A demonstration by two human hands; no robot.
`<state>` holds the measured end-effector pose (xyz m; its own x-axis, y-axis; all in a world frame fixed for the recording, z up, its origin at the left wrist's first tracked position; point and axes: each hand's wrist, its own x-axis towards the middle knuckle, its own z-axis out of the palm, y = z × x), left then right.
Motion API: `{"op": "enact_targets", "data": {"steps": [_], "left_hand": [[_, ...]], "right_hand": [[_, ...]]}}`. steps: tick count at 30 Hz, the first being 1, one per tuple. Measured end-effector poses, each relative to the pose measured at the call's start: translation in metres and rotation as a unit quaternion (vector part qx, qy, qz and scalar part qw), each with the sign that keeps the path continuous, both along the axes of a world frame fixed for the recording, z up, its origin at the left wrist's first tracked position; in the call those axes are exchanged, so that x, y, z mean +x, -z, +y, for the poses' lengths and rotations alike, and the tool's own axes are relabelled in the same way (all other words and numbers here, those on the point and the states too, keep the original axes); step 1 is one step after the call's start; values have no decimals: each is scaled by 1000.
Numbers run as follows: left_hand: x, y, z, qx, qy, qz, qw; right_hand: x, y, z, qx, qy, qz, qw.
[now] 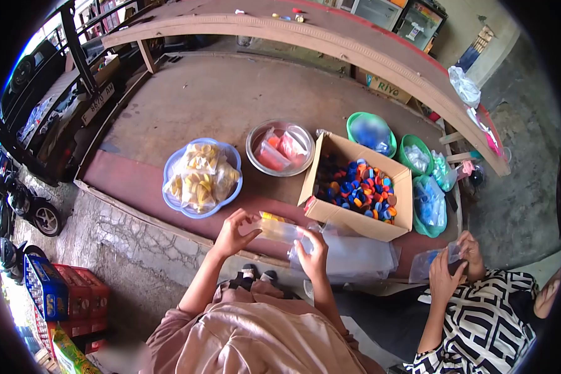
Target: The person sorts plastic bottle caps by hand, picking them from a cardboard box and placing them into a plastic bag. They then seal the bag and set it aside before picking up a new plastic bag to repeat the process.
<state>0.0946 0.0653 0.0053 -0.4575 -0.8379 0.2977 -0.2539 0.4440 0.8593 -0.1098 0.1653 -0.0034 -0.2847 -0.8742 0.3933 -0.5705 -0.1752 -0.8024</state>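
Observation:
A clear plastic bag (279, 232) with something yellow at its far end is stretched between my two hands. My left hand (235, 233) pinches its left side, fingers curled. On the other side my right hand (313, 250) grips the bag between thumb and fingers. Flat clear plastic bags (361, 254) lie at the table edge just right of my right hand. Beyond my left hand stands a blue-violet basket (170, 163) of filled bags of yellow caps (201, 181). A cardboard box (361, 226) full of blue, red and orange bottle caps (359, 190) sits beyond my right hand.
A metal bowl (250, 149) holds bags of red pieces. Green baskets (393, 140) with blue and clear bags stand right of the box. At the right, a person in a patterned top (480, 311) handles another clear bag (422, 267). Stacked crates (75, 293) stand lower left.

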Motion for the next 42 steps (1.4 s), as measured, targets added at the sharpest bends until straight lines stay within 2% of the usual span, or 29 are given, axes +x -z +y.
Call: {"op": "enact_targets", "data": {"steps": [4,10,12,15,16,19,21,24,27,30,33,42], "left_hand": [[-3,0,-1,0,8,-21,1000],[-6,11,-5,-44,18,-46,998],[-5,10,-5,-86,22,-69,994],[-6,21,-9,-139,44,-40,988],[-6,21,-10,-96,53,-39,993],[-5,22,-10,27,63,-35,997],[-4,22,-9,95,47,-29,994],[-8,39,-8,180,22,112,977],[-8,51,-11,165,37,138,976],[-3,48,-11,185,41,65,980],[0,28,-6,93,35,23,995],[-3,22,-2,41,2,15,999]], "right_hand": [[-1,4,-5,-12,24,71,997],[-1,15,-6,21,25,28,999],[-1,16,-6,-12,47,103,994],[-1,11,-9,-58,69,184,979],[-2,10,-10,-72,74,207,973],[-6,21,-13,11,33,-42,998],[-8,27,-12,49,48,-133,989],[-11,36,-15,53,46,-222,972],[-17,48,-19,24,-6,-168,986],[-12,38,-14,81,-8,-154,985],[-4,21,-11,38,-30,-53,997],[3,14,-11,1,4,-30,1000]]}}
